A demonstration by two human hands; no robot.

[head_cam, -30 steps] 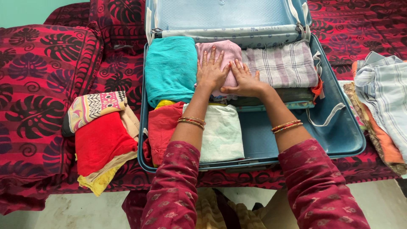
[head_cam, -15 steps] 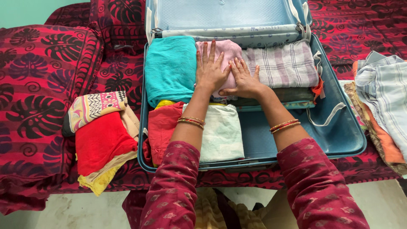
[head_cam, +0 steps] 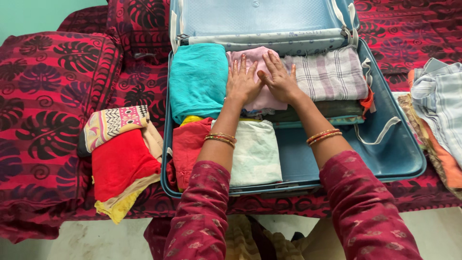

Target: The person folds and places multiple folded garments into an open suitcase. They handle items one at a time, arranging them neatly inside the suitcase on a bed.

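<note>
An open blue suitcase (head_cam: 399, 159) lies on a bed, packed with folded clothes. My left hand (head_cam: 242, 82) and my right hand (head_cam: 278, 77) rest flat, side by side, on a folded pink garment (head_cam: 262, 98) in the middle of the back row. A folded teal cloth (head_cam: 198, 79) lies to its left and a checked cloth (head_cam: 329, 73) to its right. In front lie a red garment (head_cam: 188, 147) and a pale green folded cloth (head_cam: 255, 151). Both hands hold nothing, fingers spread.
A stack of red, yellow and patterned clothes (head_cam: 120, 161) sits left of the suitcase on the red leaf-print bedspread (head_cam: 43, 110). Striped and orange folded clothes (head_cam: 438, 115) lie at the right. The suitcase lid (head_cam: 260, 17) stands open at the back.
Both hands have stayed pressed on the pink garment, shifting only slightly; nothing else has moved.
</note>
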